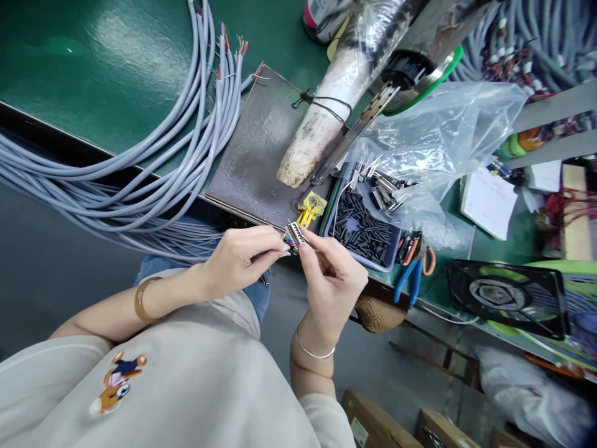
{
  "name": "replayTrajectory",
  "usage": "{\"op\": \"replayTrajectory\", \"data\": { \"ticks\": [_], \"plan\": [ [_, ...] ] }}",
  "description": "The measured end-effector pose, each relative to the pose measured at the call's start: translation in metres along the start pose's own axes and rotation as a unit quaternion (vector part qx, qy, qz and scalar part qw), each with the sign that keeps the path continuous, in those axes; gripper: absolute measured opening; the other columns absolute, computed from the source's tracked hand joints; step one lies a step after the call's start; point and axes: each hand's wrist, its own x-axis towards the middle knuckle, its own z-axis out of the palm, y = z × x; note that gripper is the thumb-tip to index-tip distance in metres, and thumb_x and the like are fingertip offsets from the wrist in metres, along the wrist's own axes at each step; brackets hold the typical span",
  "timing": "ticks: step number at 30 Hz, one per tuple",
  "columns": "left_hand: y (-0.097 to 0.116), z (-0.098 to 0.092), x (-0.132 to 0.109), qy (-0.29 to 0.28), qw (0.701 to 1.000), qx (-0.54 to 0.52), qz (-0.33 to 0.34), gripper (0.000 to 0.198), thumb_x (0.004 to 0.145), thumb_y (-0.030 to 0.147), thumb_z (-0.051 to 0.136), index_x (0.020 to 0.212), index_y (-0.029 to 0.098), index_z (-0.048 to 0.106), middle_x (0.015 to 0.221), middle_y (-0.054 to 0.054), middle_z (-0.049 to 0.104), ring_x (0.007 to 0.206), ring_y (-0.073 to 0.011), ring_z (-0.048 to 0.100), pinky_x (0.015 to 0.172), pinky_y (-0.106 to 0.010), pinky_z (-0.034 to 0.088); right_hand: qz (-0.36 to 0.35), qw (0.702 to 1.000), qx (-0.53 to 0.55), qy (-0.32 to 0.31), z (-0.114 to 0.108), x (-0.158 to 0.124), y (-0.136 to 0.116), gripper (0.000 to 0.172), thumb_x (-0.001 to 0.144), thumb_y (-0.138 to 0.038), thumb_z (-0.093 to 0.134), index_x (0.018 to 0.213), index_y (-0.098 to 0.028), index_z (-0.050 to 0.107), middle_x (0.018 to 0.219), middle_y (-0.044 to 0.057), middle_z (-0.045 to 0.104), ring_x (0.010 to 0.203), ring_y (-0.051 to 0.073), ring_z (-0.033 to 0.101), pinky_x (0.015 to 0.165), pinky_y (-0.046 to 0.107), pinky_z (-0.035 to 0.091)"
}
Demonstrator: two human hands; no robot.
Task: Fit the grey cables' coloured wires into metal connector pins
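Observation:
Between my hands, just off the front edge of the bench, is a small metal multi-pin connector [295, 234] with thin coloured wires [286, 238] at its left side. My right hand [329, 267] pinches the connector's right end between thumb and forefinger. On the other side, my left hand [245, 255] has its thumb and fingertips closed on the coloured wires close to the connector. Just behind the connector, a yellow clip-like piece [311, 208] sits at the edge of a dark metal plate [261, 143]. The far ends of the held wires are hidden by my left hand.
A bundle of grey cables [186, 143] hangs over the bench edge at left. A wrapped tube [321, 124] juts over the plate. Right of it are a bin [394, 252] of black sleeves, a plastic bag [433, 137], blue-handled pliers [408, 280] and a black fan [508, 295].

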Motion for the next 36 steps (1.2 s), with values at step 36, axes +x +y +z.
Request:
{"op": "replayTrajectory", "data": {
  "ticks": [36],
  "plan": [
    [-0.005,-0.002,0.023,0.090,0.990,0.069,-0.083,0.005,0.084,0.013,0.066,0.080,0.014,0.069,0.071,0.000,0.068,0.050,-0.0038,0.039,0.047,-0.019,0.031,-0.113,0.988,0.032,0.099,0.026,0.010,0.018,0.010,0.089,-0.014,0.067,0.090,-0.022,0.060,0.105,0.004,0.079,0.096,0.017,0.078,0.083,0.033,0.066]
  ]
}}
